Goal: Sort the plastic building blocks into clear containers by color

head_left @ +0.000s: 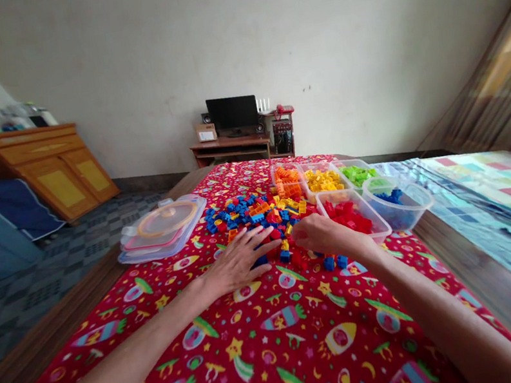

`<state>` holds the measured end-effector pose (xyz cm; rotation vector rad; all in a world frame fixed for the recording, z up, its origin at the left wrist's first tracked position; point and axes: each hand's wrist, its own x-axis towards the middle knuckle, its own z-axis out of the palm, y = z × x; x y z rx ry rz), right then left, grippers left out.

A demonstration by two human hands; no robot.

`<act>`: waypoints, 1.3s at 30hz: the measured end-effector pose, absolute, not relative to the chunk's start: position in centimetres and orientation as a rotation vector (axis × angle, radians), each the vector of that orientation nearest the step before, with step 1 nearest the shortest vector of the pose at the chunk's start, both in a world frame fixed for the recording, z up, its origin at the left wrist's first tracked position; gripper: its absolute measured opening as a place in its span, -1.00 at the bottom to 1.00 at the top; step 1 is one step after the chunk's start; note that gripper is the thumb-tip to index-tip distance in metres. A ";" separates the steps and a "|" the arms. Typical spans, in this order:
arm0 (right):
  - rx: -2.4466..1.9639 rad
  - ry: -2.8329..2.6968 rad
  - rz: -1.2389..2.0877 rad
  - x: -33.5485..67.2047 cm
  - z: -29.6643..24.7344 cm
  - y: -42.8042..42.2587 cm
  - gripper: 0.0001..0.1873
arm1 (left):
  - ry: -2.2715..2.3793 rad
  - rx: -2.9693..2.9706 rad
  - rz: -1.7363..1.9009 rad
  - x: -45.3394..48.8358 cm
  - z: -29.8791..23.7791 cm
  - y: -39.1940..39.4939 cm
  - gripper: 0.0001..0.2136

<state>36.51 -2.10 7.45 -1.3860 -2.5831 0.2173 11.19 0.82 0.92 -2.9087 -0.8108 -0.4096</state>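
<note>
A pile of mixed bricks (pixel 259 212), blue, orange, yellow and red, lies on the red rocket-print cloth (pixel 271 345). My left hand (pixel 240 259) rests flat at the pile's near edge, fingers spread over blue and red bricks. My right hand (pixel 324 235) is curled, knuckles up, among red bricks beside the clear box of red bricks (pixel 352 214); what its fingers hold is hidden. Behind stand clear boxes of orange bricks (pixel 287 181), yellow bricks (pixel 322 180) and green bricks (pixel 359 174), and a round tub of blue bricks (pixel 397 203).
A stack of clear lids (pixel 161 228) lies at the left of the pile. The table's wooden edge (pixel 484 271) runs along the right, next to a bed with a patterned sheet (pixel 505 189). A wooden cabinet (pixel 56 169) and a monitor on a low desk (pixel 233 117) stand behind.
</note>
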 end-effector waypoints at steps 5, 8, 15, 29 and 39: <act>-1.377 -2.867 0.209 35.7 6.8 -3.9 -0.81 | -0.981 -2.984 -0.563 13.2 1.4 2.8 -0.52; -1.400 -2.850 0.145 35.1 5.8 -4.2 -0.75 | -1.071 -2.927 -0.779 13.8 1.6 2.9 -0.59; -1.268 -2.280 0.944 36.0 5.4 -1.3 -0.76 | -0.912 -2.827 -0.825 14.4 3.4 0.7 -0.76; -0.667 -1.507 1.610 34.4 5.1 -1.5 -0.61 | -0.949 -2.811 -0.536 14.2 0.4 0.7 -0.86; -0.501 -1.336 1.803 34.3 5.0 -1.7 -0.66 | -0.962 -2.806 -0.531 14.3 0.4 0.9 -0.88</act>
